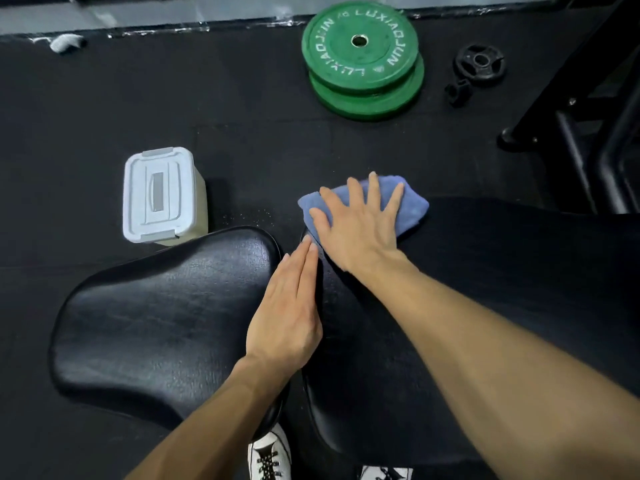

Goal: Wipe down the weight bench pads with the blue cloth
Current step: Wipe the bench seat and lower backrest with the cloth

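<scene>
Right hand [360, 223] lies flat, fingers spread, pressing the cloth [414, 206] onto the far corner of the back pad [502, 306], centre of frame. The grip is an open palm, nothing pinched. Left hand [287, 306] also flat, fingers straight and together, resting at the right edge of the seat pad [156, 317], beside the gap between pads; holds nothing. Back pad's long axis runs from the cloth toward right of frame, so the unwiped stretch likely lies rightward of the right hand, the nearer one. Seat pad sits lower left. White box [161, 195] left, green plates [362, 60] at top, both on the floor [104, 109].
</scene>
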